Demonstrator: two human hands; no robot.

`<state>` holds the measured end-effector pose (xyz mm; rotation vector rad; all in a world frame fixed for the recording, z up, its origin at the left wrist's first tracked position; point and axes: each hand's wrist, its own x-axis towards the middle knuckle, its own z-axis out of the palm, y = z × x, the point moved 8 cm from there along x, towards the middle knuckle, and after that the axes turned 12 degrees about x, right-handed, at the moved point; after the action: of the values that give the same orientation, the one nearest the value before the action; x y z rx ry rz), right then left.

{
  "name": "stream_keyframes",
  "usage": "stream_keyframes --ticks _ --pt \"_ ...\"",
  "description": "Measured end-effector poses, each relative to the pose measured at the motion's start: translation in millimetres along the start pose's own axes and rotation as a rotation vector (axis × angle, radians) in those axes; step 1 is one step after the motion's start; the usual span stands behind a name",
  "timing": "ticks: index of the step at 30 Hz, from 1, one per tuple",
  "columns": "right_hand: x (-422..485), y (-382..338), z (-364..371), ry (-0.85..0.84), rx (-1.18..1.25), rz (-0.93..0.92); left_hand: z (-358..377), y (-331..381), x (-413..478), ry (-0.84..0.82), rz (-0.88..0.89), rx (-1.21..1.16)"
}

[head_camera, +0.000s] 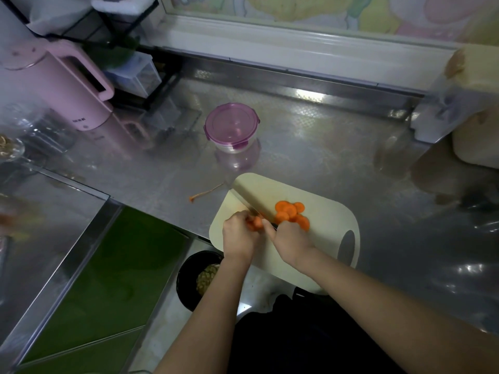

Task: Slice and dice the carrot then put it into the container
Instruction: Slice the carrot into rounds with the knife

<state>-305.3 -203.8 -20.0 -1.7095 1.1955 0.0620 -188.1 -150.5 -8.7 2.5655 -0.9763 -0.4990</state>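
Listing from the left: pink kettle [67, 85], idle at the counter's rear; container [231, 127], round, purple lid on, standing well beyond the cutting board [332, 225]; left hand [239, 234], fingers curled down, pinching the carrot stub [255, 222] on the board's left part; knife [249, 197], broad blade, edge down just beside that stub; right hand [290, 240], wrapped round the handle, which is mostly hidden, so apparently a full grip; carrot slices [291, 214], heaped just right of the blade. Handling, judged: stub stiff, round, likely to roll, short of purchase; hold the end away from the blade, fingertips tucked. Slices light, probably damp, apt to slide.
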Motion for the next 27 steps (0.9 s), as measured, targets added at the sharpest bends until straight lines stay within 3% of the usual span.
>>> stream_keyframes --ticks 3,9,14,18,27 --pt "9.5 3.8 2.4 -0.004 -0.060 0.040 0.4 -0.1 -1.3 -0.032 -0.016 -0.007" --pt "5.7 -6.6 -11.6 0.020 0.053 -0.022 0.7 -0.4 -1.5 -0.025 -0.006 -0.044" --pt "14.4 -4.1 -23.8 -0.016 0.173 0.057 7.4 -2.8 -5.3 -0.057 0.017 -0.013" --pt "14.6 -6.3 -31.5 -0.035 0.015 -0.019 8.1 0.3 -10.6 -0.054 0.065 -0.006" --pt "-4.4 -16.4 -54.7 0.025 0.030 -0.132 7.0 -3.6 -20.9 -0.005 0.036 -0.091"
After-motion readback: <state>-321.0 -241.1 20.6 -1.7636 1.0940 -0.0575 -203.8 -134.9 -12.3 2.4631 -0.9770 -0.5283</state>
